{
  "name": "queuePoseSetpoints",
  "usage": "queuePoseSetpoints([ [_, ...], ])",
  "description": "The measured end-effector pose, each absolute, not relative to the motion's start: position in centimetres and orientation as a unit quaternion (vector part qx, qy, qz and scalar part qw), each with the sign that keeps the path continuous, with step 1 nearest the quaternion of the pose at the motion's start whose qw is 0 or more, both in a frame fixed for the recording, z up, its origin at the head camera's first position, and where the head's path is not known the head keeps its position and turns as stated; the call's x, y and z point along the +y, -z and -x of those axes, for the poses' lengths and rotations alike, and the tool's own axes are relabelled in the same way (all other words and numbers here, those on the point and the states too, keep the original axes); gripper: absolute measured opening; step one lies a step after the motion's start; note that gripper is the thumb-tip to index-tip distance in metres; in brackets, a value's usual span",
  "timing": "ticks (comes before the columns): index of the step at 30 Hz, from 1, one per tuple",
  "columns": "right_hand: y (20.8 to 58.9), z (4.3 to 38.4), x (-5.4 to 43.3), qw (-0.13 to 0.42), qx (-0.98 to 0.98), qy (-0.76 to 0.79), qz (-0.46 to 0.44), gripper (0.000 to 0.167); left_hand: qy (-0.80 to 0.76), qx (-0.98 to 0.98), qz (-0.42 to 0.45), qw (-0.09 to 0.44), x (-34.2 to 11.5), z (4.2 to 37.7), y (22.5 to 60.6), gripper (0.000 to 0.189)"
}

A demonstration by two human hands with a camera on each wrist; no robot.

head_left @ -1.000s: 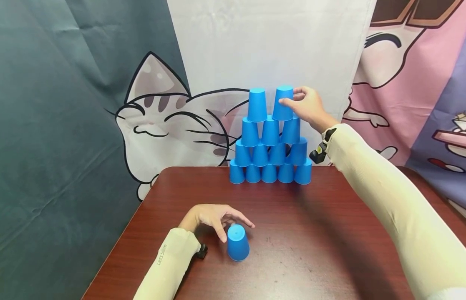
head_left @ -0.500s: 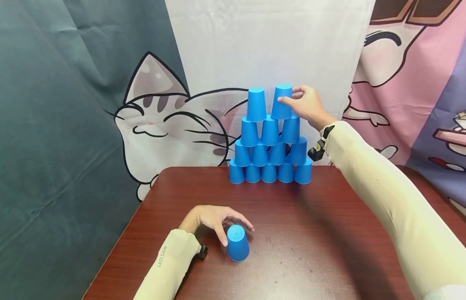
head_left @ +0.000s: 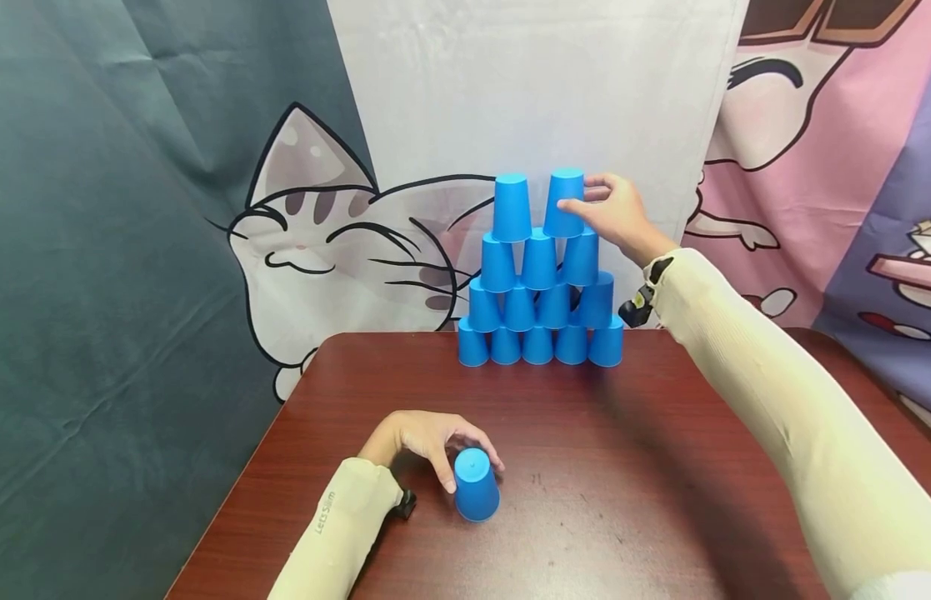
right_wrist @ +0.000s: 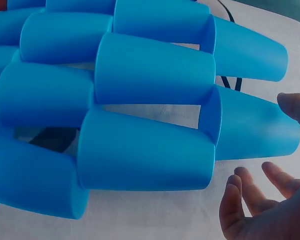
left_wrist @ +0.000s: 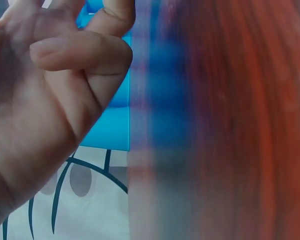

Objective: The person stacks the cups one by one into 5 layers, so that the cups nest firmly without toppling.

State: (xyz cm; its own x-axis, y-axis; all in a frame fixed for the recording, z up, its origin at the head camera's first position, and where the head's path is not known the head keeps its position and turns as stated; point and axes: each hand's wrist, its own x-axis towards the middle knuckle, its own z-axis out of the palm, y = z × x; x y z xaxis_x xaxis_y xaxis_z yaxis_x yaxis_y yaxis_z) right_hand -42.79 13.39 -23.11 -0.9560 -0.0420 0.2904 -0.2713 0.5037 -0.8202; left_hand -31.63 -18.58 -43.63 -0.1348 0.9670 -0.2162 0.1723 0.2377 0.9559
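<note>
At the table's front my left hand (head_left: 435, 437) curves round a blue upside-down plastic cup (head_left: 476, 487). Its thumb lies by the cup's left side, and a finger reaches behind to the right side. The left wrist view shows the curled fingers (left_wrist: 90, 52) but not clearly this cup. Farther back my right hand (head_left: 615, 212) pinches the top-right cup (head_left: 565, 202) of a stacked cup pyramid (head_left: 540, 262), thumb in front. Another cup (head_left: 513, 208) stands beside it in the top row. In the right wrist view the thumb (right_wrist: 294, 106) overlaps the cup's narrow end.
Several rows of blue upside-down cups form the pyramid near the back edge of the reddish-brown table (head_left: 360, 375). A printed cloth backdrop (head_left: 623, 83) with cartoon figures hangs close behind. My right sleeve (head_left: 743, 367) crosses above the table's right side.
My left hand's fingers have drawn in closer round the front cup. My right hand stays at the top-right cup, which has shifted very slightly to the right in the last half second.
</note>
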Motion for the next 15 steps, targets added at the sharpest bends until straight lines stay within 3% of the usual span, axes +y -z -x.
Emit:
queuePoseSetpoints([
  [7, 24.5, 40.4, 14.4, 0.125, -0.825, -0.547, -0.068, 0.078, -0.411, 0.636, -0.454, 0.47, -18.4, 31.6, 43.4, 0.062],
  [15, 27.7, 38.2, 15.4, 0.122, -0.804, -0.579, -0.06, 0.073, -0.407, 0.657, -0.445, 0.452, -18.5, 31.5, 43.5, 0.066],
])
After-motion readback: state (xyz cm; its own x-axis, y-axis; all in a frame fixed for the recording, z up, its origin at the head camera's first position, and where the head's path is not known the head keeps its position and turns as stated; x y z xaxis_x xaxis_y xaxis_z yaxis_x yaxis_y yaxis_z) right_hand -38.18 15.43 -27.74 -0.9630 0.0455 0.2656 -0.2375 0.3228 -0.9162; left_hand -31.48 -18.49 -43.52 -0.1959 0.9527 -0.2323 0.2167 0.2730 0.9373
